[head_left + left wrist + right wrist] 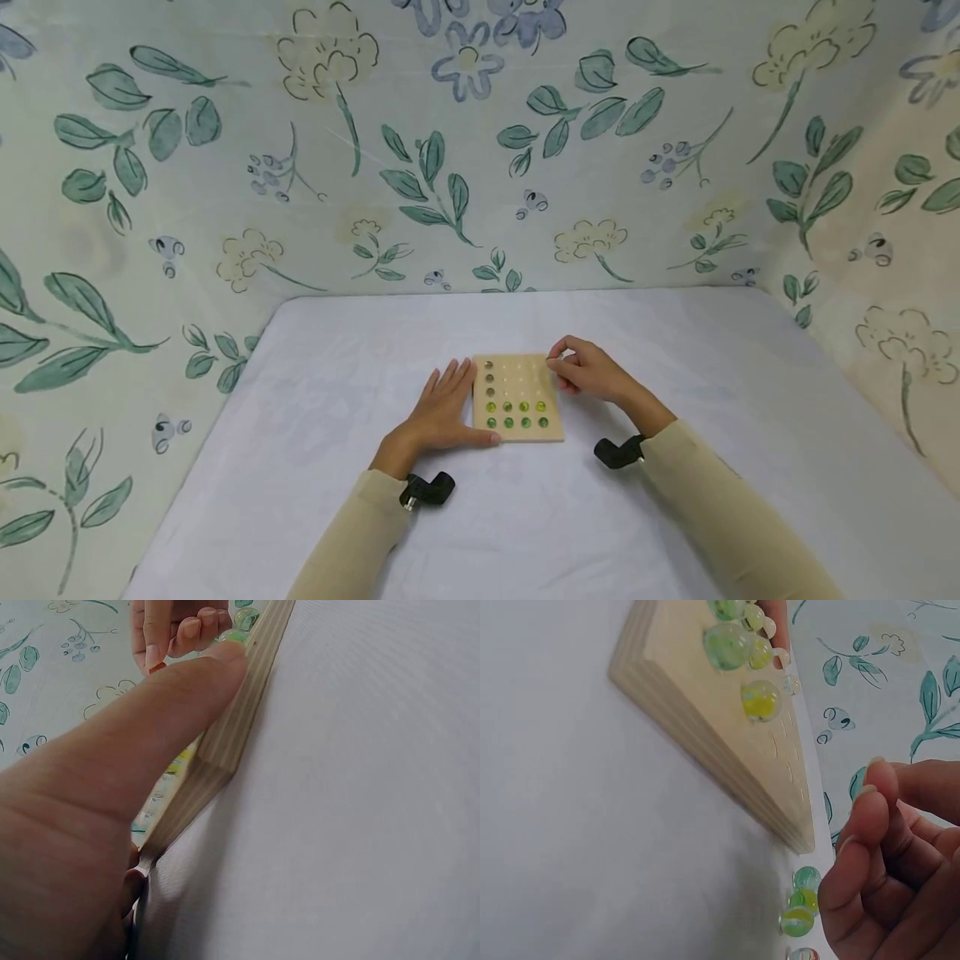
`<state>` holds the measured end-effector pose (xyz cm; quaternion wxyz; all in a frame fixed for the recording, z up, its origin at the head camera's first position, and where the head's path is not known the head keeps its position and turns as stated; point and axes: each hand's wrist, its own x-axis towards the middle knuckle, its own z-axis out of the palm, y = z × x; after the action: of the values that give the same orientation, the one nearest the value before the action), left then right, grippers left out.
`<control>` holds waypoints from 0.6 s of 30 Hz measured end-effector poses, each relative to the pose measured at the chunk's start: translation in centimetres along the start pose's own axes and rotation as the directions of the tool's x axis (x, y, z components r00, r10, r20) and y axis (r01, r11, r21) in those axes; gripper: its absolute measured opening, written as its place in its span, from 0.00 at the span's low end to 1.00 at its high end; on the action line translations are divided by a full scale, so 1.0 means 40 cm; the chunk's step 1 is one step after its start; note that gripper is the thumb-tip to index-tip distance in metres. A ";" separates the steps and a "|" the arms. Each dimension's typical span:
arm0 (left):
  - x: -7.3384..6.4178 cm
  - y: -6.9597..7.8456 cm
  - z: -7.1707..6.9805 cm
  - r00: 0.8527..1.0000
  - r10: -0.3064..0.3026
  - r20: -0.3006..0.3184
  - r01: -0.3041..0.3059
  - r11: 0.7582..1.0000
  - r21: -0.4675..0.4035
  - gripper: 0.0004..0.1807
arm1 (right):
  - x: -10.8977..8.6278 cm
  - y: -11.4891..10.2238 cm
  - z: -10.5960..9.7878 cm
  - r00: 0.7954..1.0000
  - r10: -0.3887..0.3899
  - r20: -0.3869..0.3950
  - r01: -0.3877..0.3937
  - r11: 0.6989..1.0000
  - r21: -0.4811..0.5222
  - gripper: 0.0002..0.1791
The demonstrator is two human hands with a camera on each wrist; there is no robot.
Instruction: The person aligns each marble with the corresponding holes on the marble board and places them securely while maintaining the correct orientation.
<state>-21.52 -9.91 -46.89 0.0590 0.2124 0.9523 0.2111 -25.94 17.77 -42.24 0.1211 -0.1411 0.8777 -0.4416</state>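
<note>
A square light-wood board (554, 425) lies flat on the white cloth. Greenish and yellow marbles (525, 407) fill its two nearest rows, and duller ones run up the left column. Along the left side of the board lie the straight, spread fingers of my left hand (438, 412), and its thumb (180, 694) rests at the near edge. At the far right corner, my right hand (588, 368) brings thumb and finger tips together in a pinch. What looks like a marble (157, 668) shows there only as a red sliver, mostly hidden by the fingers.
In the right wrist view, several loose marbles (798, 921) lie on the cloth beyond the board's end, next to my right fingers. A white cloth (300, 358) covers the table. Floral-print fabric (465, 167) rises behind it and at both sides.
</note>
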 end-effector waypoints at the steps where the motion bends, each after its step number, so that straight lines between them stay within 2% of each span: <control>1: 0.000 0.000 0.000 1.000 -0.002 0.002 0.002 1.000 -0.001 0.72 | 0.001 -0.001 0.004 1.000 -0.017 0.007 0.017 1.000 0.005 0.10; 4: 0.000 0.000 0.002 1.000 -0.005 0.003 0.005 1.000 -0.004 0.72 | 0.004 -0.005 0.017 0.998 -0.051 0.026 0.051 0.999 0.017 0.09; 9: 0.002 0.002 0.001 1.000 -0.001 0.006 0.001 1.000 -0.004 0.72 | 0.004 -0.023 0.037 0.998 -0.044 0.048 0.044 0.999 0.003 0.08; 18: -0.005 0.004 -0.001 1.000 -0.003 -0.001 0.003 1.000 -0.011 0.71 | 0.007 -0.037 0.072 0.993 -0.103 0.059 0.108 0.990 -0.087 0.06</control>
<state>-21.29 -9.88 -46.79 0.0602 0.2105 0.9515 0.2163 -25.02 14.68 -42.75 0.1148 -0.2045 0.8846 -0.4031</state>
